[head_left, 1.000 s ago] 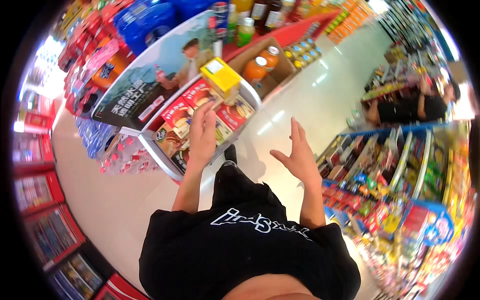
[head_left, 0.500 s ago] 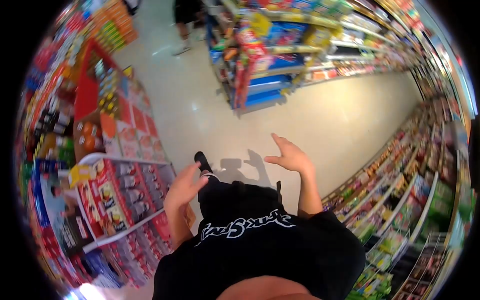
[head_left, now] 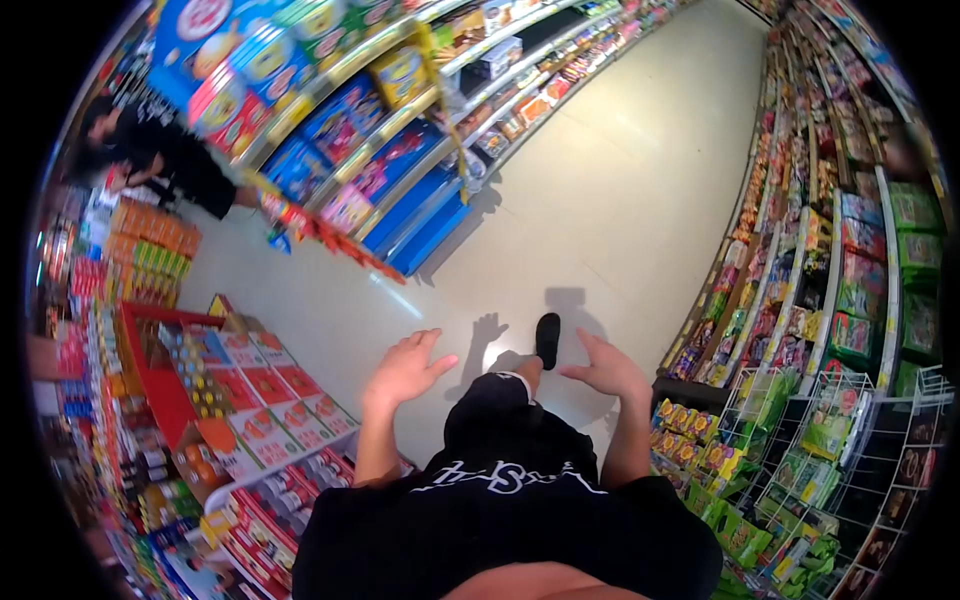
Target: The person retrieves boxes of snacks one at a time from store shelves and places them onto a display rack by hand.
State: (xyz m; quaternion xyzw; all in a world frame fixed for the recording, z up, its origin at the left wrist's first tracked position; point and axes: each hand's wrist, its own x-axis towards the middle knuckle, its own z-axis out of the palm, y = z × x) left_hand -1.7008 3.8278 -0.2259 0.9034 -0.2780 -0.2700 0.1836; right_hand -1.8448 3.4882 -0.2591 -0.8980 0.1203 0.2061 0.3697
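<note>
My left hand [head_left: 408,368] is held out in front of my body over the pale floor, fingers stretched and thumb apart, with nothing in it. Out to the other side, my right hand [head_left: 606,366] is also open and empty, thumb and fingers spread. Neither touches any goods. The left is nearest the cardboard display [head_left: 290,395] with red and white panels; the right is nearest the shelves of snack packets [head_left: 735,340]. Between the hands, one black shoe [head_left: 547,340] shows on the floor.
A blue-shelved end display [head_left: 410,200] of packaged goods stands ahead on the left. Past it, a person in dark clothes [head_left: 165,160] stands at the far left. An aisle floor [head_left: 620,170] runs forward to the upper right. Wire baskets [head_left: 830,410] of green packets hang at the right.
My view has turned right, into the aisle between the shelves, and my foot has stepped forward. The end display now sits further left. Both hands stay raised and empty.
</note>
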